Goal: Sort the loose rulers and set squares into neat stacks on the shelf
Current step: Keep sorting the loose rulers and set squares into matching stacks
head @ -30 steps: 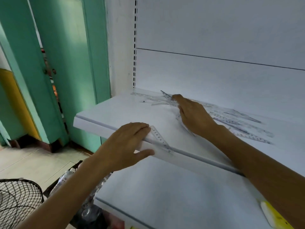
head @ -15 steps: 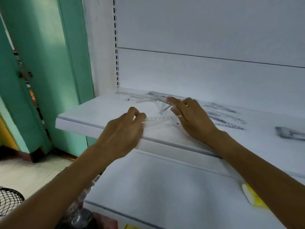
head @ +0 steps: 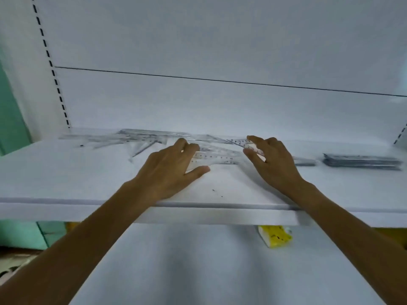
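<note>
On the upper white shelf (head: 66, 172): two hands, one clear measuring piece (head: 217, 157) between them (ruler or set square, too blurred to tell); left hand (head: 171, 172) has fingers curled over its left end, thumb spread on the shelf; right hand (head: 273, 166) pinches its right end between thumb and forefinger; one loose heap (head: 136, 139) behind-left, piece count unreadable; one neat stack (head: 361, 161) well right; one yellow pack (head: 275, 236) on the lower shelf.
</note>
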A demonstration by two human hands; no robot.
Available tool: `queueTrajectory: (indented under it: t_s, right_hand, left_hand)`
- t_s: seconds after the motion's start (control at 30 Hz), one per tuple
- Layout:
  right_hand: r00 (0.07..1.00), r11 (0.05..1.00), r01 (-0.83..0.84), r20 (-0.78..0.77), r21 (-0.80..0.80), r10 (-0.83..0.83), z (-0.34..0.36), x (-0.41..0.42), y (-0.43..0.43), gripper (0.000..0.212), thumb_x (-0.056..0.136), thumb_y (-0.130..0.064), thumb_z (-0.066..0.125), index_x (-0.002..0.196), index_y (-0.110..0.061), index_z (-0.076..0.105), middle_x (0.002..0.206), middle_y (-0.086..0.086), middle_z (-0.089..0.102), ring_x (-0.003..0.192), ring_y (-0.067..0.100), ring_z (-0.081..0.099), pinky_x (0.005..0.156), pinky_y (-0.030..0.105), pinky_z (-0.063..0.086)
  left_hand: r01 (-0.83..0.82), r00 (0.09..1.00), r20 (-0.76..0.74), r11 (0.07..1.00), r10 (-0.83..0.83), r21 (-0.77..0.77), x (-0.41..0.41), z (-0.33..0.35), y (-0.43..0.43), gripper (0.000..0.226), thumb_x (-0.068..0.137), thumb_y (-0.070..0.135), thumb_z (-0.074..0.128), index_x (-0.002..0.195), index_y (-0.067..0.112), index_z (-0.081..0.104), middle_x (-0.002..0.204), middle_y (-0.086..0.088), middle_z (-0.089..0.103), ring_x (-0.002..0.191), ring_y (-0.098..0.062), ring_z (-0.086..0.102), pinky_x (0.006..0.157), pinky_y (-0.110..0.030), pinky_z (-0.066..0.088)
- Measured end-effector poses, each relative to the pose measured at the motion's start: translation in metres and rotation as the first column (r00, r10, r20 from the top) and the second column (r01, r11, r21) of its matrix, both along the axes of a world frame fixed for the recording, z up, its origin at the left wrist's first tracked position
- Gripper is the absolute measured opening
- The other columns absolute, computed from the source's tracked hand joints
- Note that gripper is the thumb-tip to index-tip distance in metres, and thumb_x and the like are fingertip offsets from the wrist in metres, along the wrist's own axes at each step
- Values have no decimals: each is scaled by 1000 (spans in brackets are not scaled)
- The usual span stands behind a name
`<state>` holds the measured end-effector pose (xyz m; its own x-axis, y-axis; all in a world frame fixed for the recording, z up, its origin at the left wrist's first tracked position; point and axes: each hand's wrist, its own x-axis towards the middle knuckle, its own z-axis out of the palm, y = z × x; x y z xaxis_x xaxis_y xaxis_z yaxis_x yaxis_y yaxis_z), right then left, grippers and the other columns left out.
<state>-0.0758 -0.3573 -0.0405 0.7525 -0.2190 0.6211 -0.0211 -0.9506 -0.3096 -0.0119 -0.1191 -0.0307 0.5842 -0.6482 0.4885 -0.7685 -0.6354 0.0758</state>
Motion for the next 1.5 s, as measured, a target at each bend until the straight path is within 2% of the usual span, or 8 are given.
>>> queueTrajectory:
  t_s: [0.2, 0.37, 0.63, 0.77, 1.0, 1.1, 1.27, 1.5]
  right_hand:
    - [993, 995, 101, -71, 20, -99, 14, -36, -90, 58, 85, -38, 61, 131, -6, 45, 116, 12, 53, 108, 26, 47, 88, 28, 33]
    - [991, 991, 134, 5, 32, -134, 21, -67, -150, 55, 79, -33, 69, 124, -6, 51, 108, 11, 54, 98, 28, 52, 84, 30, 38]
    - [964, 977, 213, 162, 12, -213, 18, -107, -225, 59, 78, -28, 72, 126, -3, 50, 119, 16, 50, 101, 33, 54, 85, 36, 42]
    - [973, 983, 185, 143, -16, -181, 17, -115, -246, 59, 77, -29, 72, 125, -3, 50, 118, 14, 50, 95, 32, 56, 81, 35, 43]
    - [987, 991, 124, 107, -57, -118, 12, -117, -260, 59, 77, -30, 72, 125, -3, 51, 117, 13, 51, 96, 32, 57, 81, 36, 45]
    - [993, 995, 93, 83, -44, -89, 7, -118, -266, 58, 78, -30, 71, 126, -3, 50, 118, 14, 51, 100, 32, 57, 84, 39, 46]
    - [993, 995, 103, 54, -5, -103, 0, -124, -279, 58, 82, -32, 67, 129, -4, 48, 121, 13, 50, 111, 29, 51, 94, 37, 42]
    - [960, 962, 261, 83, 85, -267, 1, -157, -307, 55, 82, -34, 66, 125, -2, 52, 119, 16, 54, 107, 31, 53, 89, 37, 43]
  left_hand:
    - [69, 993, -97, 996, -74, -54, -7, 3, -87, 62, 81, 63, 47, 132, 28, 41, 127, 9, 40, 100, -18, 55, 80, -30, 38]
    - [86, 983, -161, 996, -89, -28, -14, 8, -160, 64, 76, 63, 55, 130, 30, 44, 130, 9, 37, 99, -17, 56, 81, -29, 39]
    - [67, 978, -199, 998, -61, 22, -20, 13, -250, 67, 71, 65, 61, 126, 28, 48, 120, 5, 46, 104, -17, 52, 82, -28, 34]
    - [10, 978, -210, 999, 2, 52, -11, 8, -271, 64, 74, 62, 60, 126, 26, 50, 122, 0, 48, 112, -20, 46, 82, -27, 27]
    - [1, 934, -355, 995, 33, 95, -3, -2, -285, 59, 77, 59, 59, 127, 28, 51, 128, 0, 49, 120, -19, 44, 88, -29, 32]
    - [2, 933, -360, 997, 28, 82, -6, 1, -284, 62, 76, 61, 59, 128, 29, 50, 133, 1, 48, 124, -19, 42, 100, -34, 35]
    - [75, 970, -222, 990, -100, -116, -38, 12, -301, 46, 79, 52, 61, 117, 26, 56, 116, 5, 54, 109, -15, 49, 85, -26, 34]
    - [362, 917, -152, 929, -370, -81, -95, 12, -362, 33, 87, 42, 56, 114, 25, 59, 117, 3, 56, 110, -15, 48, 92, -28, 37]
